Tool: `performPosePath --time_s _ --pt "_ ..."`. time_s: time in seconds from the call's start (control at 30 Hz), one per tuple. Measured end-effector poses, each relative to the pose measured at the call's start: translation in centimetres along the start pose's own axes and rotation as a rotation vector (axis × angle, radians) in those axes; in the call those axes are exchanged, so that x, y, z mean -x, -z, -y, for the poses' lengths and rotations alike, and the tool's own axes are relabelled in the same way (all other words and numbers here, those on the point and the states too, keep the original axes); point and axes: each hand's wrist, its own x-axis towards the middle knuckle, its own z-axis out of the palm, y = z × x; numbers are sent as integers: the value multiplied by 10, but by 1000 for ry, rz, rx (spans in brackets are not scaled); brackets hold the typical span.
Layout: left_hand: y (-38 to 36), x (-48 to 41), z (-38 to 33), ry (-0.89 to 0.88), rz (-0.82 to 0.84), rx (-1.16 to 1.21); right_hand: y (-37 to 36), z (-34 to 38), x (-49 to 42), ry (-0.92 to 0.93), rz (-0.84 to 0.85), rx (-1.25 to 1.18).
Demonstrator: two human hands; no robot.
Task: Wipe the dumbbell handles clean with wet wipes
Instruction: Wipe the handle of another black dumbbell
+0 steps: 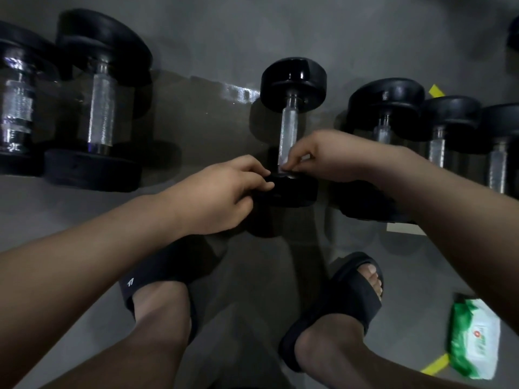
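Down on the gym floor: both grips at the near end of the centre dumbbell [293, 82].

Left grip [222, 192] is curled over the rim of the near weight head, fingers touching the black rubber. Right grip [317, 155] has fingertips pinched tight at the bottom of the chrome handle [289, 127], right where it meets that head, nipping a small pale wipe [284, 165] against the metal; too dim to see much of it. Dumbbell lies flat, far head pointing away from the person. Two bigger dumbbells [95, 102] sit well off to the left, three more [446, 122] in a row just to the right. Green-and-white wet wipes pack [474, 338] lies on the floor near the right foot, beside yellow tape [435, 364]. Feet in black slides [351, 293], planted either side below the grips.
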Motion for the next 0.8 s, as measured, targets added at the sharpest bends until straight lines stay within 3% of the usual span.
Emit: performPosePath --time_s 0.2,0.37,0.53,0.63,0.8 --pt "-6 0 -4 -27 25 -2 -7 -12 11 -13 -51 -123" --pt "-5 -3 -8 -19 25 -14 -12 -28 19 -96 -72 -35" --pt "-7 -2 -7 -8 10 3 -15 -20 20 -78 -190 -408" --pt "-8 -1 -7 -1 6 10 -20 -14 15 -31 -167 -305" --pt "-9 -2 -8 11 5 6 -15 -18 -3 -145 -499 -303"
